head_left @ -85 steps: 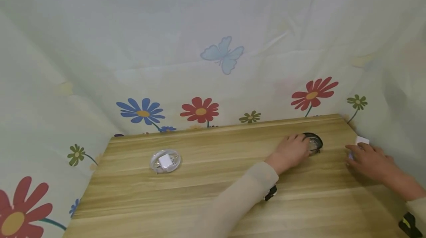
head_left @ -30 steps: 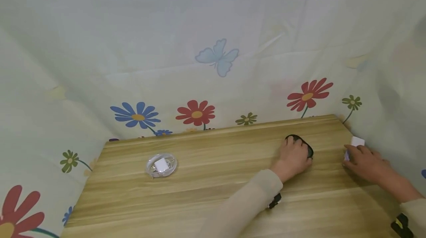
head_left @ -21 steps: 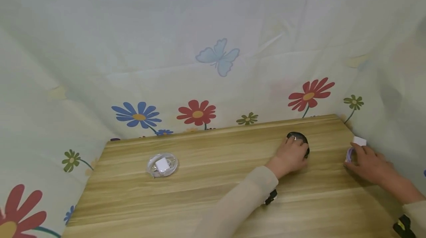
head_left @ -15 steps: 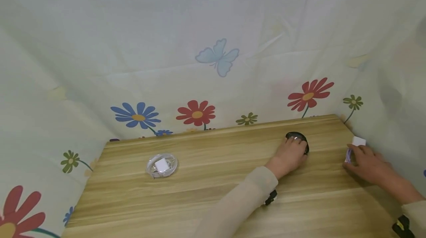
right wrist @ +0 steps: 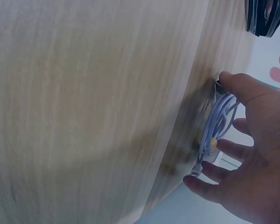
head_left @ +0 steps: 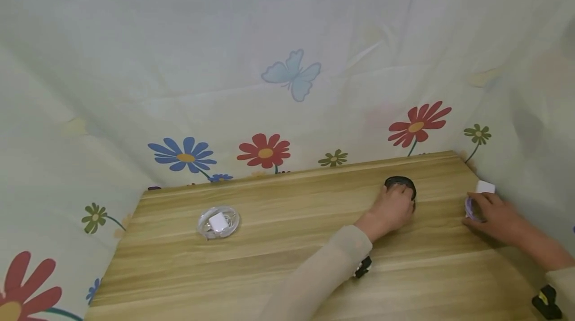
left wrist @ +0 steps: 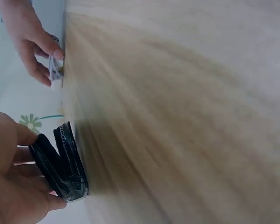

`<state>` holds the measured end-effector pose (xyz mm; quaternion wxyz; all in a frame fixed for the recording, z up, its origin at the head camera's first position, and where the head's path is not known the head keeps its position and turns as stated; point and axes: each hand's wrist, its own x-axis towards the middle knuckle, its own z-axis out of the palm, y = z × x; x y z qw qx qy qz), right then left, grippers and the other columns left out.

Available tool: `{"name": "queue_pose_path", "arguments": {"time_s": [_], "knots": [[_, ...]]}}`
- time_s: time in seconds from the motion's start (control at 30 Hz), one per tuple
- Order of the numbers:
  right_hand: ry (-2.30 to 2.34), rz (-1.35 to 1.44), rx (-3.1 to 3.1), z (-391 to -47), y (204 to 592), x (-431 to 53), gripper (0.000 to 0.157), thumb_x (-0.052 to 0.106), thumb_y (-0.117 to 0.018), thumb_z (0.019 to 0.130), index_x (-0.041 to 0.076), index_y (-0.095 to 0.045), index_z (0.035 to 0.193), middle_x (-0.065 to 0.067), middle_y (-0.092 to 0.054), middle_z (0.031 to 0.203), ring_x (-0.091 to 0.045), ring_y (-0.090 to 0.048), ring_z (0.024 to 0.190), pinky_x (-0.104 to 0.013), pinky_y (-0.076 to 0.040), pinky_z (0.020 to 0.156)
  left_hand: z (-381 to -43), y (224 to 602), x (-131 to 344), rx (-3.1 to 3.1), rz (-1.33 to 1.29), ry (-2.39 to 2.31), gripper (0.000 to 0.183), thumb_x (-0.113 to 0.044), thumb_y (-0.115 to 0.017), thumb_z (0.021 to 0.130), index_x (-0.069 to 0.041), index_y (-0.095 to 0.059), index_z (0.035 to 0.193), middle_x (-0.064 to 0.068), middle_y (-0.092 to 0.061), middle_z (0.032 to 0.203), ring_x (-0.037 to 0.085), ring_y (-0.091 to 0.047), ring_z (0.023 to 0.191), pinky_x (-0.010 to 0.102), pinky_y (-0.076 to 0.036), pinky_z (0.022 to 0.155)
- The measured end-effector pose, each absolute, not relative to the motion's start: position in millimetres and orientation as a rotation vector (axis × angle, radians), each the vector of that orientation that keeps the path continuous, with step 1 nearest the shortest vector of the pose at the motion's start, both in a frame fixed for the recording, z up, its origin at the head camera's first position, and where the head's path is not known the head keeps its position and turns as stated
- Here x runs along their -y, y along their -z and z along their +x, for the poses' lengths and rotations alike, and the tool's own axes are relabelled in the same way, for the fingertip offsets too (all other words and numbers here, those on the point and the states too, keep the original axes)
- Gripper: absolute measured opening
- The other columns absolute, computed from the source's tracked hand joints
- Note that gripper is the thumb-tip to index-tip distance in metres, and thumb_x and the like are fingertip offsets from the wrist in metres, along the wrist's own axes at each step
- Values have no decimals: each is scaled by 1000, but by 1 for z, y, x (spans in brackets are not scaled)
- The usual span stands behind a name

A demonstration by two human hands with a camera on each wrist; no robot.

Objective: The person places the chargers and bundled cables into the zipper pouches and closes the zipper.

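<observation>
Toward the back right of the table, my left hand [head_left: 390, 209] grips a small black zip case [head_left: 401, 181]. In the left wrist view this case [left wrist: 73, 158] stands part-way unzipped, its two halves spread in a V, with thumb and fingers around the outer half. My right hand [head_left: 499, 220] holds a coil of pale lilac cable [right wrist: 218, 120] at the table's right edge, thumb on one end and fingertips at the other. A white charger block [head_left: 486, 187] shows just beyond those fingers. The inside of the case is mostly hidden.
Left of centre on the wood-grain table [head_left: 269, 261] lies a clear-white coiled cable [head_left: 203, 225] with a white charger block [head_left: 218, 221] in its middle. A pale curtain [head_left: 202, 61] with printed flowers and butterflies hangs close behind the table and along both sides.
The left hand has shifted slightly left with the black case, whose see-through inner side showed earlier and is now mostly covered. The right hand stays by the lilac cable, its fingers a little more spread.
</observation>
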<state>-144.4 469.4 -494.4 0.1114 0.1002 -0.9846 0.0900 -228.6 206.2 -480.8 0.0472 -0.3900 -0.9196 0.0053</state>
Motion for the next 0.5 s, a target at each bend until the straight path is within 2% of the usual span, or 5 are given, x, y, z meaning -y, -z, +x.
{"name": "queue_pose_path", "arguments": {"time_s": [0.13, 0.37, 0.5], "knots": [[-289, 282, 2937, -145, 493, -472, 72, 34, -82, 85, -16, -51, 126, -42, -53, 114, -57, -57, 99, -65, -49, 75, -226, 479, -206, 2827, -1197, 30, 40, -37, -38, 110, -22, -56, 143, -8, -53, 146, 8, -47, 137, 39, -42, 113], [-343, 279, 2996, -148, 488, -475, 74, 32, -84, 83, -18, -51, 126, -45, -51, 116, -59, -56, 102, -65, -50, 78, -230, 480, -204, 2923, -1178, 251, 44, -30, -30, 112, -15, -47, 150, -4, -51, 149, 11, -45, 140, 40, -38, 116], [-370, 277, 3032, -148, 485, -475, 74, 31, -84, 83, -18, -50, 127, -46, -50, 118, -60, -55, 104, -65, -50, 79, -232, 482, -203, 2939, -1184, 358, 45, -29, -30, 112, -14, -46, 151, -4, -50, 151, 10, -43, 142, 41, -36, 118]]}}
